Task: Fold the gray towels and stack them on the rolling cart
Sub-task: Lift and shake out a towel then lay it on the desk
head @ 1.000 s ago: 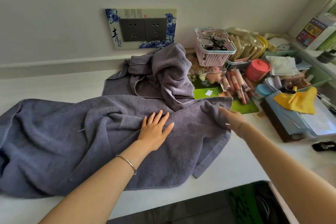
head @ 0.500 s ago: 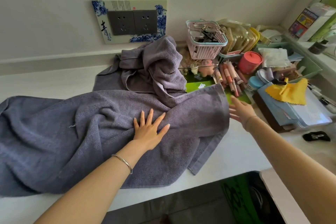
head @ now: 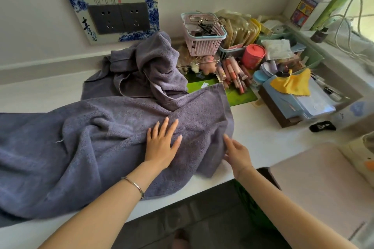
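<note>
- The left hand [head: 162, 145] stayed flat, fingers spread, pressing the rumpled purple-gray terry towel [head: 91, 147] on the white countertop [head: 263, 137].
- The right hand [head: 236, 153] had left the towel's far right corner and dropped to its near right edge, fingers loose, gripping nothing.
- Folding had barely begun; a second crumpled gray towel [head: 149, 66] waited behind.

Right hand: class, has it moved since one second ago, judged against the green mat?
Yes. The right hand has drawn back from the green mat toward the near edge of the counter, beside the spread towel.
</note>
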Tool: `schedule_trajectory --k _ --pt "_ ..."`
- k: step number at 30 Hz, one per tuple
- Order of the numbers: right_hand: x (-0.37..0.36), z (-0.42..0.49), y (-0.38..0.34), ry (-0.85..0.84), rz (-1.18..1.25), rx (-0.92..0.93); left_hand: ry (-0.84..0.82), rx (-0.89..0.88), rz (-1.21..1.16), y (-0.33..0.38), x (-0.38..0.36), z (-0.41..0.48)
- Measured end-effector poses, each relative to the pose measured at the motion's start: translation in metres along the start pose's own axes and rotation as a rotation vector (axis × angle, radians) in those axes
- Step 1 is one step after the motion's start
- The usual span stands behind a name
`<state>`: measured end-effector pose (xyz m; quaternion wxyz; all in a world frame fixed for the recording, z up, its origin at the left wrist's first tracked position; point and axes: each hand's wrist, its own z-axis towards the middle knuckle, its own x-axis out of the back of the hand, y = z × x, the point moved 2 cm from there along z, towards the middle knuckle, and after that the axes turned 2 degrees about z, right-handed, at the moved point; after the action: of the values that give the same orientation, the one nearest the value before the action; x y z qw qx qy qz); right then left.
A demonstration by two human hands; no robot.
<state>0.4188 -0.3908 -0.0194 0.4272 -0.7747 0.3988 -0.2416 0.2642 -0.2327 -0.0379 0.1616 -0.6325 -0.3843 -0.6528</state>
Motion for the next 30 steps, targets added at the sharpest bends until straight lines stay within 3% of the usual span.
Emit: schedule_trajectory --k 2,5,9,14,17,20,26,30 --pt "0.019 0.005 -0.013 0.156 0.023 0.012 0.105 0.039 -0.158 -0.001 0.015 0.003" --pt "0.064 0.026 -0.035 0.233 -0.320 0.149 0.136 0.054 -0.138 -0.010 0.025 0.007" --pt "0.113 0.049 -0.057 0.287 -0.812 0.265 -0.061 0.087 -0.020 -0.023 0.018 0.008" --pt "0.106 0.067 -0.055 0.328 -1.100 0.223 -0.178 0.130 0.111 -0.017 0.011 0.004" --pt "0.066 0.066 -0.058 0.322 -1.141 0.495 -0.126 0.138 0.097 -0.017 0.018 0.008" --pt "0.013 0.071 -0.058 0.079 -1.113 0.664 -0.045 0.131 0.095 -0.022 0.027 0.017" --pt "-0.072 0.096 -0.086 -0.269 -0.542 0.481 0.003 0.182 -0.053 -0.045 0.044 0.050" --pt "-0.100 0.110 -0.096 -0.374 -0.507 0.384 0.066 0.129 -0.130 -0.060 0.056 0.070"
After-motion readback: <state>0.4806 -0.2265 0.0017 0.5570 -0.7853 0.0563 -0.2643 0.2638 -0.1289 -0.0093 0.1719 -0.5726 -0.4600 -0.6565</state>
